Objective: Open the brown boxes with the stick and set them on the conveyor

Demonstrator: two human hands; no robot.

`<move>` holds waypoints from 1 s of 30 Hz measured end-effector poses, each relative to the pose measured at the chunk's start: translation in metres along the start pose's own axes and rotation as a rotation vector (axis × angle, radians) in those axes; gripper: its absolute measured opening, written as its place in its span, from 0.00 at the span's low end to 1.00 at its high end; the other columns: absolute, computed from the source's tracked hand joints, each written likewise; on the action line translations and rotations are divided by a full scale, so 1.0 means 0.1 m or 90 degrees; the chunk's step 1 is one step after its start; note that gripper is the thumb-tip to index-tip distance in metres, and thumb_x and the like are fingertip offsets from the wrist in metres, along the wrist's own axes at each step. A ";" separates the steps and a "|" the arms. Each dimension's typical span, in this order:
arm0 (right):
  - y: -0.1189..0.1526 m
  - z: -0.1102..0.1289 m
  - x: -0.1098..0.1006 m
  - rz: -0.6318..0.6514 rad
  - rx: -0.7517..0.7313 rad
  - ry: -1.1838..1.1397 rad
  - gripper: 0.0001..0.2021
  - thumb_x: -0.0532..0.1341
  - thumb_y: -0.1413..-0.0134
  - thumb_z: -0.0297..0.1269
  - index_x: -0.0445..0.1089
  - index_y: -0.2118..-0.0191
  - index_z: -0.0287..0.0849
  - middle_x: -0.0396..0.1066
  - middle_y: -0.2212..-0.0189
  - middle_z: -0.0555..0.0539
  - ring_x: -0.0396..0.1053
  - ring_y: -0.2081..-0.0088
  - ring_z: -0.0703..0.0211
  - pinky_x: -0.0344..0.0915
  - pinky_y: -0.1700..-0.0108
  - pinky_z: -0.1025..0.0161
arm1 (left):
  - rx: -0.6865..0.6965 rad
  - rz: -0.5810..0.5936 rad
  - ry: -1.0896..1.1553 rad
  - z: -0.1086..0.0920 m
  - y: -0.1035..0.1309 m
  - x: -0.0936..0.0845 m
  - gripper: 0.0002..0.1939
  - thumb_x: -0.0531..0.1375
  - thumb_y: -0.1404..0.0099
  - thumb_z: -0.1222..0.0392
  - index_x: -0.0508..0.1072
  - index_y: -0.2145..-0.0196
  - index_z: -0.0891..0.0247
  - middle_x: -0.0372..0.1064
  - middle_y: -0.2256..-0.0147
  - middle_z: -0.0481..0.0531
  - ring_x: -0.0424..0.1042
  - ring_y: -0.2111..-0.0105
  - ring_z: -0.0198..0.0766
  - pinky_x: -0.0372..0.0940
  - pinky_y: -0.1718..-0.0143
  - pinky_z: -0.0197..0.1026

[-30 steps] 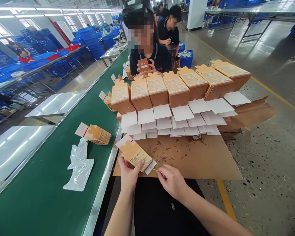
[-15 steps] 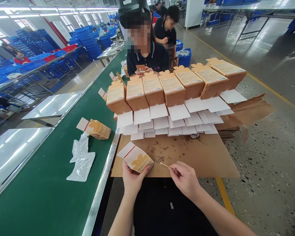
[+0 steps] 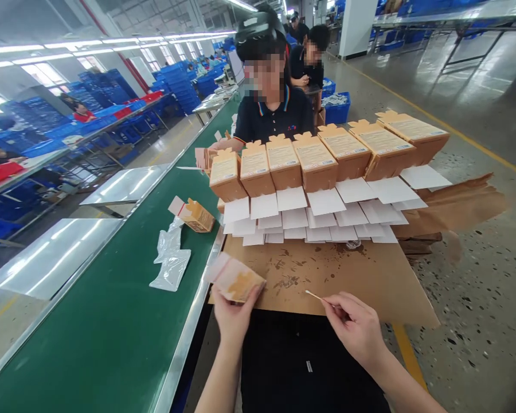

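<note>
In my left hand [image 3: 232, 312] is a small brown carton [image 3: 239, 279], its white flap with a red line raised and blurred by motion. The fingers and thumb grip the carton's near side, over the edge of the cardboard sheet [image 3: 301, 298]. My right hand [image 3: 355, 324] pinches a thin cotton swab [image 3: 313, 294] by its stick, the white tip pointing left towards the carton but apart from it. Beyond both hands, several brown cartons [image 3: 317, 162] stand in a row, with white flaps [image 3: 324, 202] hanging towards me in overlapping layers.
To the left runs a green conveyor belt [image 3: 98, 321] with a metal edge. On it lie another open carton [image 3: 198, 217] and clear plastic bags [image 3: 172, 268]. A co-worker [image 3: 275, 117] sits behind the carton row. Crumpled brown paper [image 3: 460, 198] sticks out at the right.
My right hand has moved right with the swab, away from the carton. The left hand still holds the carton. The camera view has shifted, and the co-worker's arm now reaches towards the belt.
</note>
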State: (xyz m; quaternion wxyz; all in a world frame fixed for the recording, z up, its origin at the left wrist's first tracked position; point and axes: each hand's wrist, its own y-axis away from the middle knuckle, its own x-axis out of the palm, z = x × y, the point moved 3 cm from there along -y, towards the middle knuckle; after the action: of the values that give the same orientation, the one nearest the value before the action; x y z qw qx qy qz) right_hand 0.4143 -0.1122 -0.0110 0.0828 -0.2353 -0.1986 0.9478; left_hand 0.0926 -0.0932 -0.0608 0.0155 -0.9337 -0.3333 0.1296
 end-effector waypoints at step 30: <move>-0.20 -0.28 -0.50 -0.095 0.013 0.027 0.14 0.74 0.30 0.48 0.87 0.69 0.54 0.79 0.78 0.49 0.73 0.81 0.54 0.74 0.77 0.57 | 0.040 -0.307 -0.066 0.01 -0.94 -1.38 0.50 0.85 0.53 0.43 0.64 0.40 0.50 0.72 0.34 0.64 0.71 0.21 0.68 0.62 0.18 0.75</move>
State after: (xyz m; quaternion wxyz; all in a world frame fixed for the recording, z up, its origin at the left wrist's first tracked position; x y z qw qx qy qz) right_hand 0.4729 -0.0966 -0.0049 0.1603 -0.2392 -0.2038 0.9357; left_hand -0.0685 -0.1073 -0.0189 0.0578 -0.8186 -0.5424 0.1798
